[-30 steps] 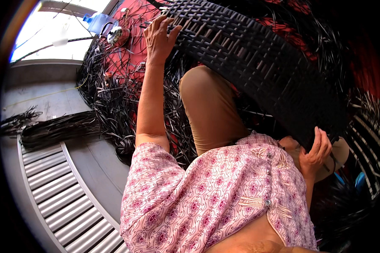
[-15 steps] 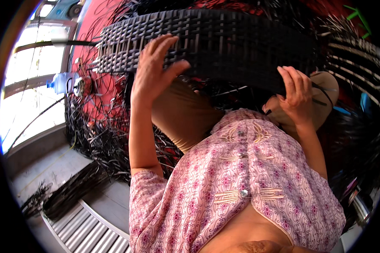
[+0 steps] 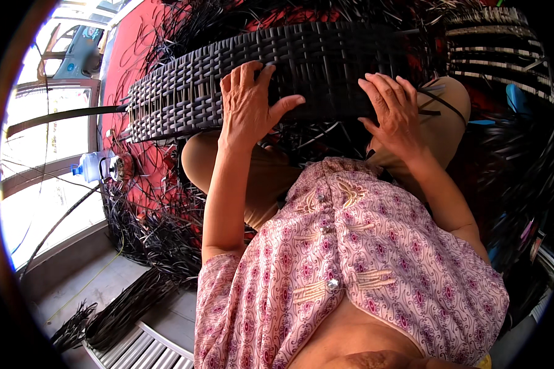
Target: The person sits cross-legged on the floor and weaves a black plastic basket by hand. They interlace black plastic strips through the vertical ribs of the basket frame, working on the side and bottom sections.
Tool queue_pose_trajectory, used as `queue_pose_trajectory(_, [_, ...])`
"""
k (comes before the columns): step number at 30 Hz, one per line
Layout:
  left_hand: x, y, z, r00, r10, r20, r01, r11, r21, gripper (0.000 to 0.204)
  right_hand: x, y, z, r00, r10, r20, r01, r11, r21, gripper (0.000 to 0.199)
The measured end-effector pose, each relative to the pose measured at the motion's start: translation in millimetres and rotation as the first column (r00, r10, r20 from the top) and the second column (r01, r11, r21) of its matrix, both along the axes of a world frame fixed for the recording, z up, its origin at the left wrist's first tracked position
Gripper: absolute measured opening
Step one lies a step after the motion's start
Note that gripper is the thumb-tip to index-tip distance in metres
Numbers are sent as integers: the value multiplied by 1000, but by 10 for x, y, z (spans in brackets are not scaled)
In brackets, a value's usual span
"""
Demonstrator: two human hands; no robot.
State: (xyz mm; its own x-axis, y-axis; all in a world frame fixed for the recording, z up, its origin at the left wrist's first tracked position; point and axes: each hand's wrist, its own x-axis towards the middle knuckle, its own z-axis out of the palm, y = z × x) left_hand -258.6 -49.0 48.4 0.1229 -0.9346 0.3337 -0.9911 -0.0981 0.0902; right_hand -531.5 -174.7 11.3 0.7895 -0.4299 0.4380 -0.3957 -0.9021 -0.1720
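Now that the left hand point(image 3: 247, 111) has been shifted inward, mid-span is covered on the long black woven-strip panel point(image 3: 317, 71) at the brown-trousered knees point(image 3: 198, 155); left unclenched, right hand point(image 3: 395, 117) grip can't be told.

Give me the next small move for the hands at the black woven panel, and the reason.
Probably let the right hand pinch the black strip beside it: the strip's end lies over the right knee, seemingly close enough to reach. The left hand lies over the panel and could steady it, and the weave left of that hand shows gaps.
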Motion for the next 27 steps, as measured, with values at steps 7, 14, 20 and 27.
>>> queue_pose_trajectory(7, [-585, -365, 112, 969, -165, -185, 152, 985, -80, 62, 79, 29, -36, 997, -41, 57, 44, 998, -53, 81])
queue_pose_trajectory(14, [-575, -714, -191, 964, -236, -125, 197, 944, -264, 65, 43, -59, 204, 996, 82, 41, -84, 995, 47, 69])
queue_pose_trajectory(20, [-750, -614, -195, 918, -365, -157, 313, 907, -282, 66, -140, -524, 58, 940, -308, 145, 237, 899, 369, 36])
queue_pose_trajectory(27, [-482, -492, -141, 915, -284, -286, 174, 918, -357, 62, -129, -1091, -329, 924, -367, 109, 56, 411, 910, 46])
